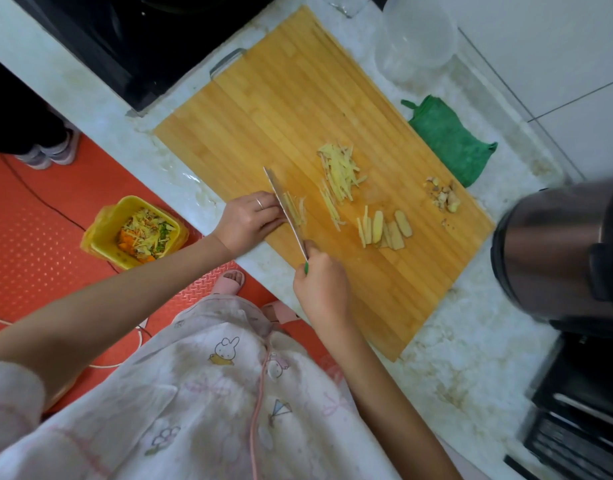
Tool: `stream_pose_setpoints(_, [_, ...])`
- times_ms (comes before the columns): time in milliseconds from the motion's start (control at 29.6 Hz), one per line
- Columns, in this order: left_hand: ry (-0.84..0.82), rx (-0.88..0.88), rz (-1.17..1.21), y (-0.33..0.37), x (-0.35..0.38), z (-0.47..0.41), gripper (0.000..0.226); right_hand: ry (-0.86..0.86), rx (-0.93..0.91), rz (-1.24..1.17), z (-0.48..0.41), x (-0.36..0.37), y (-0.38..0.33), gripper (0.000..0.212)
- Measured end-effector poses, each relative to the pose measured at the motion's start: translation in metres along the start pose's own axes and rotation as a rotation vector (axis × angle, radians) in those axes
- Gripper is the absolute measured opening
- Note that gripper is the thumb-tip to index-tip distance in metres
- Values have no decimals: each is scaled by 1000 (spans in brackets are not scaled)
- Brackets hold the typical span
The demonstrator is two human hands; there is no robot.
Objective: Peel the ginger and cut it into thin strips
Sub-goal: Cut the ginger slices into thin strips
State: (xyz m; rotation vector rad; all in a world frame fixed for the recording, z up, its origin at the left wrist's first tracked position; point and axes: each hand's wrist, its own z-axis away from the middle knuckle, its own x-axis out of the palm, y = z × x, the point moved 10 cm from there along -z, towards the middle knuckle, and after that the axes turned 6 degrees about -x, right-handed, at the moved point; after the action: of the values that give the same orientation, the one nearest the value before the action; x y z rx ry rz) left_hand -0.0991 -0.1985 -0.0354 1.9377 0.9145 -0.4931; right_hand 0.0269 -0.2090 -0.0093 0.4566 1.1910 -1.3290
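Both hands are down on the cutting board [298, 98], so I'll place everything off that. My right hand [320, 289] is wrapped tight around the green handle of the knife [287, 213] at the board's near edge, index finger riding up toward the blade. My left hand [248, 220] sits at the board's left edge, fingers curled and pressed flat against the blade's side, pinning down whatever ginger is under them. I honestly can't see that bit, the fingers cover it. There's a ring on that hand too.

Just on the other side of the blade lie a few fresh-cut strips [296, 211], touching the steel. Toward the middle of the board is the main pile of thin ginger strips [339, 171], loosely fanned out. Near that, closer to the near edge, a short row of ginger slices [388, 230] leans against each other, a couple already cut into sticks. Over by the board's right end sits a small heap of peelings [443, 197], well apart from the rest.

Off the board's far right side there's a folded green cloth [450, 140] on the counter. Past the far end stands a clear plastic container [414, 46]. Down on the red floor, left of the board, a yellow bin [107, 233] holds vegetable scraps.
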Motion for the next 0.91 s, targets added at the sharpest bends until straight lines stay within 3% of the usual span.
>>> stream_pose_setpoints(507, [18, 8, 20, 1, -3, -1, 19, -11, 27, -9, -26, 2, 2, 42])
stream_pose_setpoints(642, [11, 19, 15, 2, -3, 0, 10, -41, 29, -251, -44, -11, 6, 14])
stream_pose_setpoints(777, [-24, 0, 14, 2, -2, -2, 9, -16, 282, -697, -33, -2, 39, 32])
stream_pose_setpoints(912, [-54, -12, 13, 1, 1, -1, 10, -25, 252, -624, -22, 1, 61, 30])
